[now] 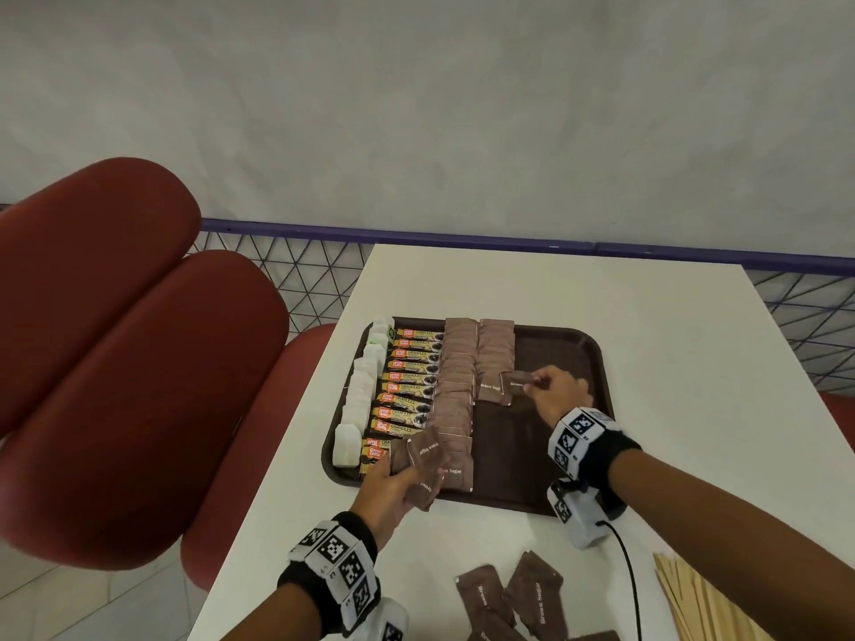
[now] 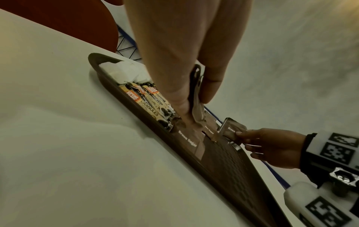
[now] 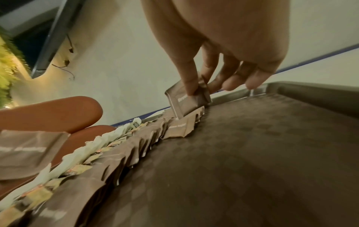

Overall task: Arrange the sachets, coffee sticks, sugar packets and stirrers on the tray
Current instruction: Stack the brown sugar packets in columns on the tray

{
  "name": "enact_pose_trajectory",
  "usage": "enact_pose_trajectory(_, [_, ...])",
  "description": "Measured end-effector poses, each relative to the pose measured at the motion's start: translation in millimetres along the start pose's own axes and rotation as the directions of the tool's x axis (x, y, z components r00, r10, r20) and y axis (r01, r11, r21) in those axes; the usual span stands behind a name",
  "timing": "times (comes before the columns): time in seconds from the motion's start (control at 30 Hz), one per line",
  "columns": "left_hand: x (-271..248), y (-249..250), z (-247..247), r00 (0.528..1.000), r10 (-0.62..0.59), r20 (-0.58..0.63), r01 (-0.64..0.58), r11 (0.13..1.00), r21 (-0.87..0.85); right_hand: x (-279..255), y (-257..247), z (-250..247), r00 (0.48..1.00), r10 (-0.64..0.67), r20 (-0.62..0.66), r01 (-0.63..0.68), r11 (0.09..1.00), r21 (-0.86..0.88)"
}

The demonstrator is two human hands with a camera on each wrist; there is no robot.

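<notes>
- A dark brown tray (image 1: pixel 583 344) sits on a white table (image 1: pixel 647 316); every position below is given relative to that tray.
- Along the tray's left edge runs a column of white sachets (image 1: pixel 358 395), with a column of coffee sticks (image 1: pixel 409 379) touching it on the inner side.
- Two columns of brown sugar packets (image 1: pixel 455 377) fill the tray's middle; the second column (image 1: pixel 496 351) reaches only partway toward the near rim.
- The right hand (image 1: pixel 553 393), over the tray's centre, pinches one brown sugar packet (image 1: pixel 517 383) between thumb and forefinger, its lower edge tilted down at the end of that shorter column; the remaining fingers curl loosely.
- The left hand (image 1: pixel 393 490), at the tray's near left corner, grips a small bunch of sugar packets (image 1: pixel 425 460) between thumb and fingers.
- Off the tray, on the table nearer the person, lie loose sugar packets (image 1: pixel 513 599), and to their right a bundle of wooden stirrers (image 1: pixel 694 594).
- Red padded seats (image 1: pixel 120 344) stand to the tray's left, beyond the table edge.
</notes>
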State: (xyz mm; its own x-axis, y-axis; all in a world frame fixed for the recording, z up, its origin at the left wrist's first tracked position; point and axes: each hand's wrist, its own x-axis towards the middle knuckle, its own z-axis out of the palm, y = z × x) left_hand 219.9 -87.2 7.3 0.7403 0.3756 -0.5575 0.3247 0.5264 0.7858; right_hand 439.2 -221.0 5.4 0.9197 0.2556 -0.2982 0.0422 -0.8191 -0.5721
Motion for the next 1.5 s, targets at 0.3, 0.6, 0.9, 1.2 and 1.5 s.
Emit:
enact_pose_trajectory(0.3, [2.4,3.6,-3.8,0.997,0.057,-0.041,-0.058,0.998,-0.004,8.0,-4.6,29.7,0.992,0.038,0.118,-0.049,0.995,0.091])
enact_pose_trajectory(0.6, [5.6,3.2,-11.2,0.999,0.039,-0.036,-0.039,0.999,0.001,16.5,-7.5,40.8,0.995,-0.091,0.045,0.1,0.943,-0.316])
enact_pose_trajectory(0.9, [4.2,6.6,-13.4,0.999,0.037,-0.03,-0.037,0.999,-0.004,3.0,-13.6,38.0,0.937,-0.304,-0.175,0.217,0.895,-0.39])
enact_pose_trajectory(1.2, [2.7,8.0,5.6,0.999,0.046,0.015,-0.045,0.999,-0.018,-45.0,-14.6,38.6,0.845,-0.497,0.199,0.512,0.859,-0.029])
enact_pose_trajectory(1.5, [-1.8,6.1,10.9,0.997,0.051,0.062,-0.052,0.999,0.01,-54.5,-16.6,40.6,0.778,-0.47,0.418,0.205,0.818,0.537])
